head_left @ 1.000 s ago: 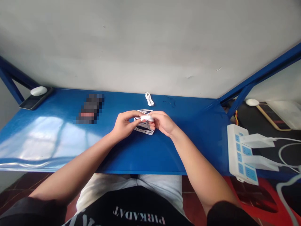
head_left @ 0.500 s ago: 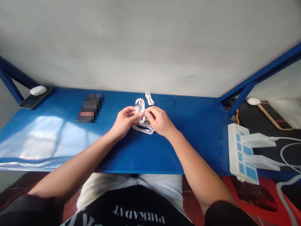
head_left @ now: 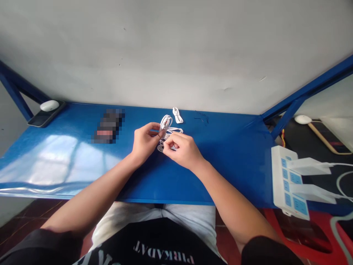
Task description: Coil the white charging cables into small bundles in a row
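Note:
My left hand (head_left: 145,143) is closed on a coiled white charging cable (head_left: 166,122), pinching it near its lower part with the loops standing up. Close beside it, my right hand (head_left: 182,149) has thumb and forefinger pressed together in a pinch; whatever lies between them is too small to make out. Beneath both hands, more white cable (head_left: 177,130) lies coiled on the blue table, partly covered by my fingers. A separate white cable bundle (head_left: 178,115), bound at its middle, rests just beyond.
Several thin dark ties (head_left: 202,117) lie behind my right hand on the blue table (head_left: 231,158). To the left are a blurred-out dark item (head_left: 109,126) and a phone (head_left: 44,117) with a white rounded object (head_left: 49,105). A power strip (head_left: 281,176) with white plugs stands right.
My right hand has pulled down and toward me from the coil, its fingers curling into a pinch. The coil in my left hand has turned, so its USB plug shows less.

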